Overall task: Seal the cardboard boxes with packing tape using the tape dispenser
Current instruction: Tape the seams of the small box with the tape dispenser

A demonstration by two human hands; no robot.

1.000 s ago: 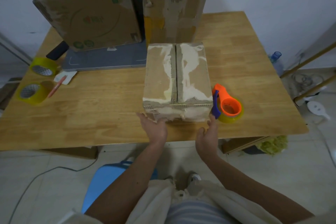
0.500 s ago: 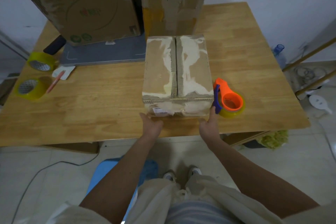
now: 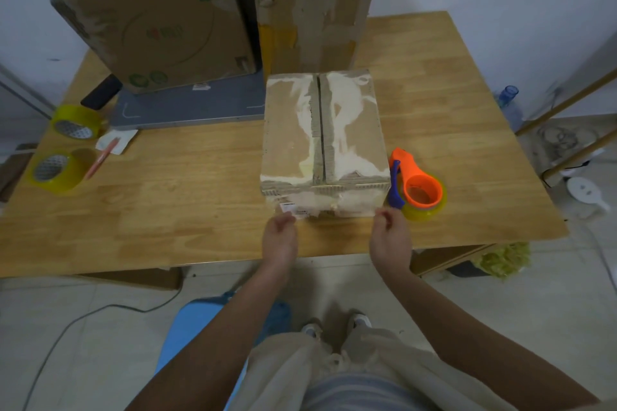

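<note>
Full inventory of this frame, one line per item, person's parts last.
cardboard box: 1, brown, worn top, seam untaped, table front centre
tape dispenser: 1, orange with blue blade guard, touching or just right of that box
back boxes: 2, brown, rear of table
grey board: 1, under the back left box
tape rolls: 2, yellowish, table's left edge
pen: 1, red, on white paper beside the rolls
black object: 1, behind the rolls, unclear
blue stool: 1, on floor
left hand: fingers curled, at the box's near left corner, no grip visible
right hand: fingers curled, at the near right corner
</note>
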